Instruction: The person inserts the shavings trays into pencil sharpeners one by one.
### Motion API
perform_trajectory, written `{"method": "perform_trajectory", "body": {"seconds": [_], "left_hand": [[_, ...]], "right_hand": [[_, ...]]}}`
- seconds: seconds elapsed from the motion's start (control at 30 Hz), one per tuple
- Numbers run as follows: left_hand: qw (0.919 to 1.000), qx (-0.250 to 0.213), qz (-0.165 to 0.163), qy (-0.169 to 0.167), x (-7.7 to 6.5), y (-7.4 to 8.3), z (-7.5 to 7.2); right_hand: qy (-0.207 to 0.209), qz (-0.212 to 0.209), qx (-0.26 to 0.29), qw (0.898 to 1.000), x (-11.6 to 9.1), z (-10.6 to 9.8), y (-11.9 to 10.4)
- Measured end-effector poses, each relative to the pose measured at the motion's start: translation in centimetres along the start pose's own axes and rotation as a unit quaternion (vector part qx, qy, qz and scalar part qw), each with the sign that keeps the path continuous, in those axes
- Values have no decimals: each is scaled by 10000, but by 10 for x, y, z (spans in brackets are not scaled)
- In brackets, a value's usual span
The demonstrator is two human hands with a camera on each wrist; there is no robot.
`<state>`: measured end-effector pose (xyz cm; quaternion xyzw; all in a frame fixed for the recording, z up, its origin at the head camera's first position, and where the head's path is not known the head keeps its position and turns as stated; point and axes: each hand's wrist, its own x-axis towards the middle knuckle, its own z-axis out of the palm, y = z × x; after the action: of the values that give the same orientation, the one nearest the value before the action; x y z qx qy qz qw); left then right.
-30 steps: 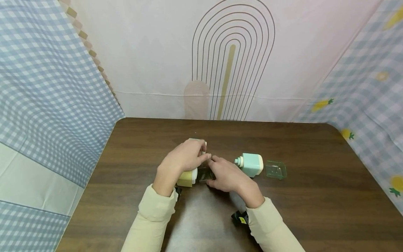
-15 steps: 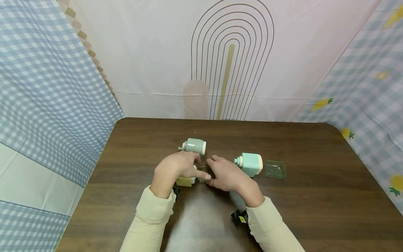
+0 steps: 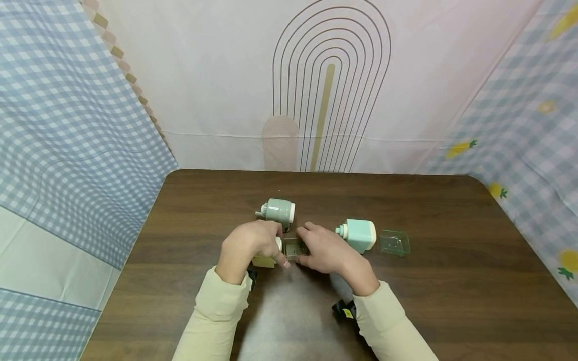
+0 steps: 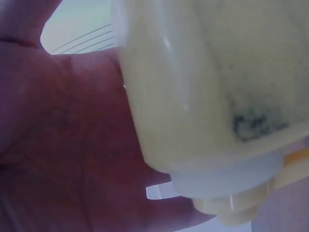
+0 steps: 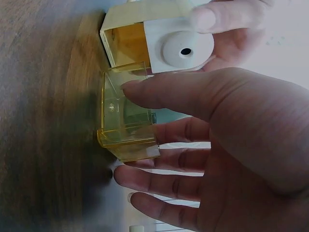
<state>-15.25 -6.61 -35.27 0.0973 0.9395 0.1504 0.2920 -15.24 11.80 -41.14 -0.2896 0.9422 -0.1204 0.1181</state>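
A yellow pencil sharpener (image 3: 264,261) lies on the table under my left hand (image 3: 251,239), which holds it by its sides. In the right wrist view, the left thumb (image 5: 212,18) lies on the sharpener's white front, beside a round pencil hole. The sharpener's orange-lit drawer slot (image 5: 128,43) gapes. Just in front of that slot is the clear yellow shavings drawer (image 5: 125,108), gripped between the thumb and fingers of my right hand (image 3: 326,250). Filling much of the left wrist view is the pale yellow sharpener body (image 4: 193,87), the left palm behind it.
A grey-green pencil sharpener (image 3: 280,210) lies behind the left hand. To the right of the right hand lies a mint sharpener (image 3: 360,234), with a clear green drawer (image 3: 395,243) beside it. A patterned cloth (image 3: 217,90) hangs behind the table.
My left hand has come down and left from above the drawer to the yellow sharpener, uncovering the grey-green one. The right hand keeps its place with the drawer.
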Motion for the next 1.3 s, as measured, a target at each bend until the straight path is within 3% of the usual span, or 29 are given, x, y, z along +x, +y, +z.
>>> {"method": "perform_trajectory", "body": {"seconds": [0.23,0.43,1.3], "left_hand": [[9999,99,-68,1,0,-2,1],[9999,77,118,-57,3,-1,1],[9953,191,908,283,10,3,3]], "right_hand": [[-82,54,72,9999,-1,-2,0],[-134,82,123,9998,-2,-4,1],[-55,-247,161,9995,-3,-4,3]]}}
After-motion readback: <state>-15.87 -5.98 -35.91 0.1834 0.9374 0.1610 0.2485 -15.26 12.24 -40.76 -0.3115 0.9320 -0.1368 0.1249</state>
